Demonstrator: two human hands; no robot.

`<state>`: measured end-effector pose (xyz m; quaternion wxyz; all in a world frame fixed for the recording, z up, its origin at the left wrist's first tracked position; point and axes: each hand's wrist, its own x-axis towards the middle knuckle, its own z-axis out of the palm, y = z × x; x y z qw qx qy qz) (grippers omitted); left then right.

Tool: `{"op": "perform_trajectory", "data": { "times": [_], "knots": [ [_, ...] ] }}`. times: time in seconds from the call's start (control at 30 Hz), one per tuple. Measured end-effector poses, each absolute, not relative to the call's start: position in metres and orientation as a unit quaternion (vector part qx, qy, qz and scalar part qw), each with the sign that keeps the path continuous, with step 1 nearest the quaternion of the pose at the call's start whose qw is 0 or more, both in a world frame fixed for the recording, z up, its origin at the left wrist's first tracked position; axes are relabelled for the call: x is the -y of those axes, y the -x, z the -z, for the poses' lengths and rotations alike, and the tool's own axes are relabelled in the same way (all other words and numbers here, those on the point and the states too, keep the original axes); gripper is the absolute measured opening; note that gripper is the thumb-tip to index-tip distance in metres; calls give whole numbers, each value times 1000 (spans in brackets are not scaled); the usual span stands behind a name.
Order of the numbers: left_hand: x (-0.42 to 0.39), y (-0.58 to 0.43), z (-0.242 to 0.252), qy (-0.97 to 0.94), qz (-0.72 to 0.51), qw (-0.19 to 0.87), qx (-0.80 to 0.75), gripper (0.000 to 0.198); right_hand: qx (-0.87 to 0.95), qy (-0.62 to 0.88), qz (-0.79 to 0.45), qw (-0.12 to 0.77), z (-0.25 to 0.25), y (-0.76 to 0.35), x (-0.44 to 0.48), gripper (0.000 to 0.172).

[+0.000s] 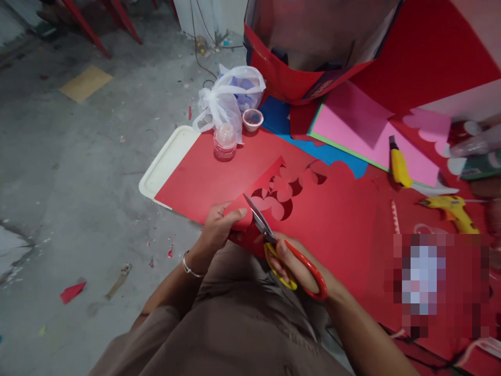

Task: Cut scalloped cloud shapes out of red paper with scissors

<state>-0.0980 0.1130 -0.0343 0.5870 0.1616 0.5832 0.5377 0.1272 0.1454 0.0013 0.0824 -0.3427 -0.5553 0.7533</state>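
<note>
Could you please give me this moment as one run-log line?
left hand: gripping red paper | right hand: holding scissors, blades at the paper | nearby: yellow cutter on pink sheet, yellow glue gun

Scissors point(270, 235): metal blades, one handle loop red, one yellow. In right hand point(294, 261), tilted, blades pointing up-left in view, tip beside the held paper. Blade gap unclear; lower blade not clearly visible.

Red paper piece point(245, 223): plain red, pinched in left hand point(221, 222) under the thumb, right side against or just beside the blades, can't tell which. Outline partly hidden by fingers.

Red cut sheet point(261, 184): lies just beyond the blades, straight upper-left edge, several rounded cutouts, some overlapping. Join to held piece unclear.
</note>
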Motion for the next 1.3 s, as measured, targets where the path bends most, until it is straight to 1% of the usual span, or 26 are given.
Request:
{"op": "perform_trajectory", "data": {
  "times": [0.23,0.5,0.77,1.3],
  "knots": [
    [-115,101,30,-150,-520,607,-582,36,552,347,-756,63,-7,-126,-151,69],
    [-114,102,29,-148,-522,610,-577,37,546,335,-763,86,-3,-127,-148,65],
    [-114,106,29,-143,-517,623,-569,40,547,330,-764,92,-4,-125,-147,65],
    [-111,110,33,-160,-517,643,-541,36,553,330,-761,73,-5,-126,-148,67]
  ]
}}
